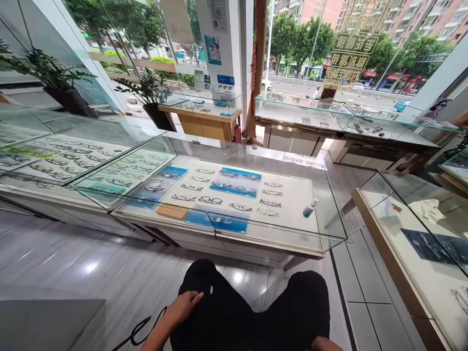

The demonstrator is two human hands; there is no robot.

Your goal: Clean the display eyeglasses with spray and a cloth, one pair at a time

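My left hand (185,304) rests on the left thigh of my black trousers (237,324), its fingers loosely stretched out and nothing in it. A black cord (141,329) loops beside that wrist. At the bottom edge of the head view, only a small part of my right hand (325,343) shows, against the right thigh; its fingers are hidden. Beyond my knees stands a glass display case (292,234) with rows of eyeglasses (210,200) on white and blue panels. A small spray bottle (310,208) also appears within the case's outline, at its right side.
More glass cases with eyewear stand to the left (66,156) and right (387,234). Potted plants (146,92) and further cases (303,117) line the windows. A grey block-like surface (44,321) lies at lower left. Grey wood-look floor (91,258) runs before the cases.
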